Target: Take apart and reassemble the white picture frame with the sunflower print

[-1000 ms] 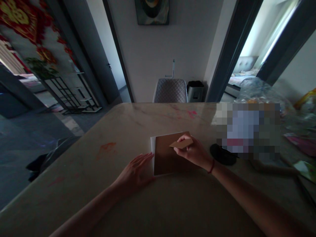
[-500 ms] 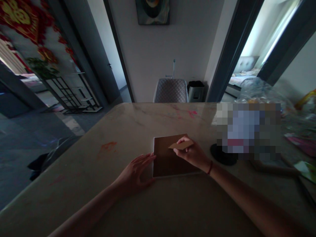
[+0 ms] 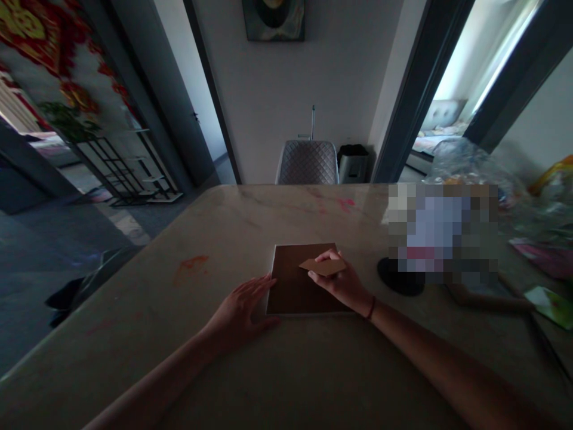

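A flat brown square board (image 3: pixel 290 292) with a pale edge lies on the stone-patterned table (image 3: pixel 242 221). My right hand (image 3: pixel 338 278) pinches a small tan, pointed flat piece (image 3: pixel 320 267) between thumb and fingers, over the upper right part of the board. My left hand (image 3: pixel 244 307) rests at the board's left edge, fingers spread and fingertips touching that edge, with nothing held. The right hand and wrist cover the board's right side.
Right of my right hand stands a round black base (image 3: pixel 400 278) below a blurred-out patch. Clear plastic bags (image 3: pixel 465 161) and a green-and-white packet (image 3: pixel 550 304) lie farther right. A quilted grey chair (image 3: pixel 308 162) stands beyond the table's far edge.
The board has turned slightly on the table, its lower left corner shifting left. My right hand and the tan piece have moved a little left. The whole view has shifted slightly.
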The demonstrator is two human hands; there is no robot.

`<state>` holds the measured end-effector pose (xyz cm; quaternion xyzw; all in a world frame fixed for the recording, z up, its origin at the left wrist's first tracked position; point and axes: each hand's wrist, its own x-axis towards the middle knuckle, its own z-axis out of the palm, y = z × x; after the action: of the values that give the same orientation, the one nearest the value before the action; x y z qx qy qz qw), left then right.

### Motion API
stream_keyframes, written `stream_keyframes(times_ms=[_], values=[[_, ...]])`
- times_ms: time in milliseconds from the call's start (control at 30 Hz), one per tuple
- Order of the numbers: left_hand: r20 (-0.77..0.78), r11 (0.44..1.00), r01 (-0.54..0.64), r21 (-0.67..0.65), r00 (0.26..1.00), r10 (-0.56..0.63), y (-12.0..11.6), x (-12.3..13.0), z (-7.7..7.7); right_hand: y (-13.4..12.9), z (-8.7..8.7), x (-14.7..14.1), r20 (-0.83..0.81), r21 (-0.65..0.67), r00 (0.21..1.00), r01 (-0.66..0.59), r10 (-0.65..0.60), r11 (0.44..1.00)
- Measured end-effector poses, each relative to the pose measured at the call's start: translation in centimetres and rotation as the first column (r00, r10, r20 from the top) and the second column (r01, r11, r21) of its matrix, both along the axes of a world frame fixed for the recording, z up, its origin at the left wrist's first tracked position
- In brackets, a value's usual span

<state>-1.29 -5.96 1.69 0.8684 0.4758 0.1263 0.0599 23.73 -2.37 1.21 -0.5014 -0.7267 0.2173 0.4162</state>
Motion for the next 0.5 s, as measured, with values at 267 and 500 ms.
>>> stream_keyframes(times_ms=[267, 500], values=[[0.021, 0.988, -0.112, 0.107, 0.994, 0.11, 0.6, -0.4, -0.4, 2.1, -1.0, 2.2, -0.22, -0.054, 0.96, -0.191, 0.175, 0.98], [0.101, 0.925, -0.281, 0.255, 0.959, 0.264, 0.5, -0.5, -0.1, 2.4, -1.2, 2.4, -0.053, 0.106, 0.992, -0.111, 0.117, 0.988]])
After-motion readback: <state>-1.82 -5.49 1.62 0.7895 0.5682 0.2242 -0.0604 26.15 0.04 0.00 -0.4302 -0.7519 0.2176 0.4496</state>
